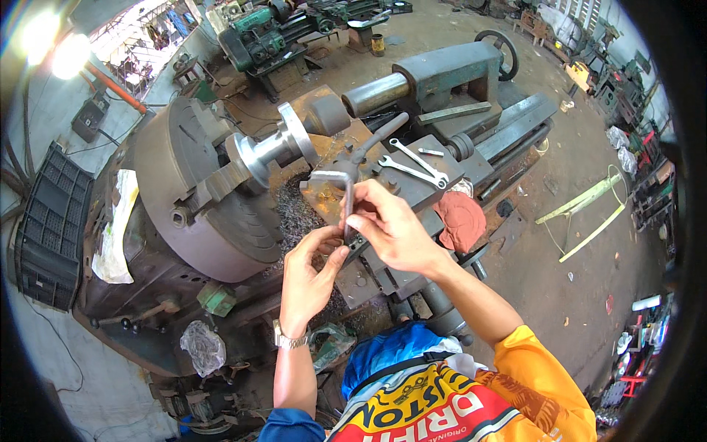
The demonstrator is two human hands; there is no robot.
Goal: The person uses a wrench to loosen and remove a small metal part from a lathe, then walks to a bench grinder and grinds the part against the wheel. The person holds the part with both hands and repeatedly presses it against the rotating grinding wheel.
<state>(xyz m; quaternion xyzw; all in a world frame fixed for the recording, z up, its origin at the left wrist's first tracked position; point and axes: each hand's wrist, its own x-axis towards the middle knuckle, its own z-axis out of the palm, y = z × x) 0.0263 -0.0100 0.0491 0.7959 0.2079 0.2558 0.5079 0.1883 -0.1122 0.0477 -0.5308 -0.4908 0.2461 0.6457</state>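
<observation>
The left hand (pixel 311 271) and right hand (pixel 392 230) grip the bent bar (pixel 349 190) near the long handle (pixel 381 137) — work with it appears unfinished. The shiny metal part (pixel 274 149) is already mounted in the chuck (pixel 183 173).

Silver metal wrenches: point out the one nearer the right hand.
The silver metal wrench lower in view, nearer the right hand; the other silver metal wrench lies higher, farther off.

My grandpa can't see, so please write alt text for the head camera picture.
A person's right hand grips an L-shaped metal bar, the left hand near its lower end, over a lathe. A shiny part sits in the round chuck; two wrenches lie nearby.
</observation>
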